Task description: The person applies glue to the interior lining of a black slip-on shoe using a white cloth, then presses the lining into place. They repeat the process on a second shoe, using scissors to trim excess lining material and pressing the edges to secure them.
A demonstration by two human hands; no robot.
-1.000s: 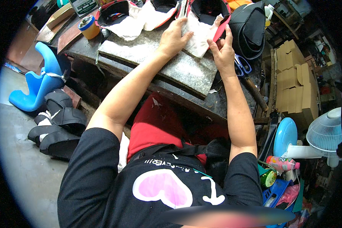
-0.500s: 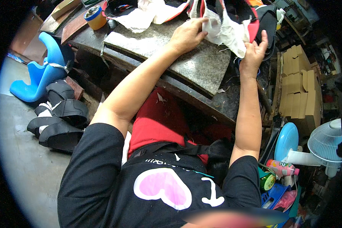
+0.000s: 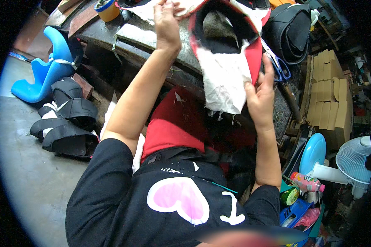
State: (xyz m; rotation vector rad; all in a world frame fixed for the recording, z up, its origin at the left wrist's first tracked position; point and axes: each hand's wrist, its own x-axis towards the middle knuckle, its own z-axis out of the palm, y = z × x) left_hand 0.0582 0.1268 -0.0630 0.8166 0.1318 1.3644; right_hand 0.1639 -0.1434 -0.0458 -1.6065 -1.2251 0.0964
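A red and black shoe upper (image 3: pixel 255 61) with a white cloth lining hangs over the near edge of the work board. Its black padded collar frames an opening, and the frayed lining flap droops toward me. My right hand (image 3: pixel 261 96) grips the red side edge between thumb and fingers. Farther left, my left hand (image 3: pixel 167 29) is raised over a second white-lined piece (image 3: pixel 142 10), its fingers apart near the cloth. Scissors with blue handles (image 3: pixel 283 70) lie just beyond my right fingers, partly covered by the upper.
A stone-like board (image 3: pixel 140 37) lies on the dark bench. Black uppers (image 3: pixel 288 31) sit at the bench's right. An orange-yellow cup (image 3: pixel 107 10) stands far left. On the floor are a blue foam form (image 3: pixel 49 70) and black uppers (image 3: pixel 70 133); cartons (image 3: pixel 327 94) and a fan (image 3: pixel 354 158) stand right.
The upper has turned and come nearer, showing its opening and lining flap. My left hand has left it and moved left; my right hand has come nearer. Scissors now show.
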